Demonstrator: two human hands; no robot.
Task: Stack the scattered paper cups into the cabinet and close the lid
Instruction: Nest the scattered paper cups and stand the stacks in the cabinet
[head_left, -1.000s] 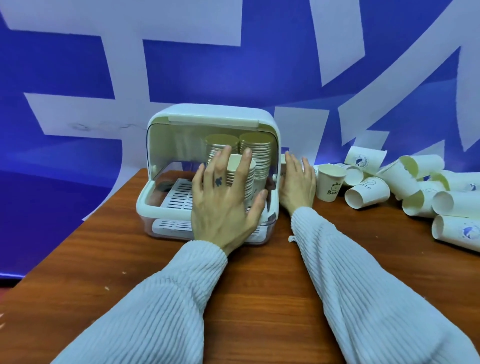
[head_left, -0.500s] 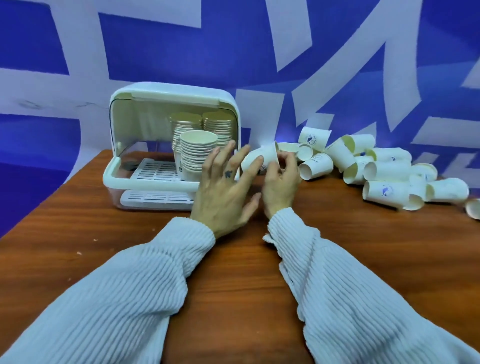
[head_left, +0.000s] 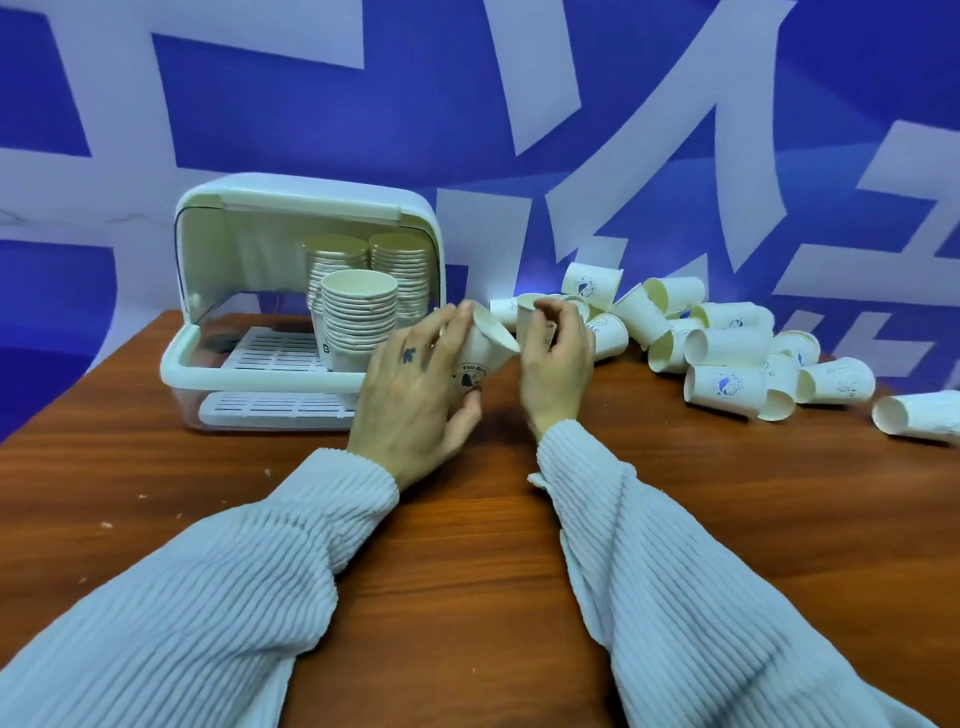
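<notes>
Two cups are in play just right of the open cabinet (head_left: 306, 208): the left hand (head_left: 415, 384) grips one paper cup (head_left: 480, 358), the right hand (head_left: 556, 358) seemingly pinches another (head_left: 527, 312); nesting them askew could crush a rim; loose cups (head_left: 722, 384) lie farther right on the worktop (head_left: 493, 519).

A staged demonstration or recording setup is suggested: a wooden counter (head_left: 467, 545) is set directly against a blue printed backdrop (head_left: 363, 104) with large white lettering.
</notes>
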